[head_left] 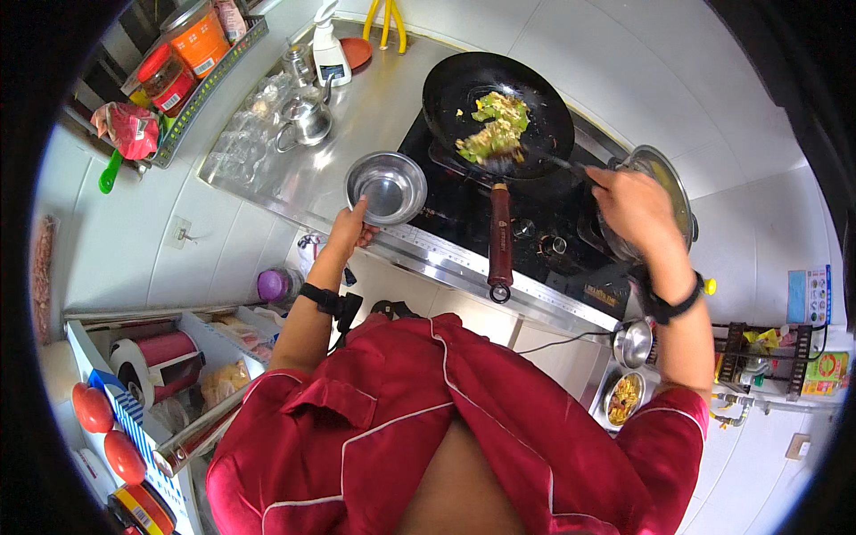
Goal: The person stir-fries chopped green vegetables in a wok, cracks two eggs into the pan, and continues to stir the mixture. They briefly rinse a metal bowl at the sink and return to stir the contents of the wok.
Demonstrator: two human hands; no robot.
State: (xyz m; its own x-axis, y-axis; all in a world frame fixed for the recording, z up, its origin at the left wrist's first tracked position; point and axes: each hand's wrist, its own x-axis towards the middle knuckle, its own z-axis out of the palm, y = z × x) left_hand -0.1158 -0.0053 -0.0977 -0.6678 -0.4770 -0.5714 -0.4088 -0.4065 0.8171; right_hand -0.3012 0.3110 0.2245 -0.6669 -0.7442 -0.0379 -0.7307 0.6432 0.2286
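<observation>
My left hand (351,226) grips the near rim of a stainless steel bowl (386,188) at the counter's front edge, thumb inside the rim. Nothing shows in the bowl. My right hand (632,204) is closed around the handle of a spatula (548,158), whose blurred head is down in a black wok (554,120). Against the spatula's head lies a cooked mix of green vegetable and egg (498,127). The wok's dark red wooden handle (501,234) points toward me, with neither hand on it.
Under the wok is a black cooktop (461,217) with knobs. A metal pot (659,167) stands behind my right hand. A steel kettle (306,117), spray bottle (330,50) and clear plastic pieces (244,144) occupy the left counter. A bowl of food (624,399) sits near my right elbow.
</observation>
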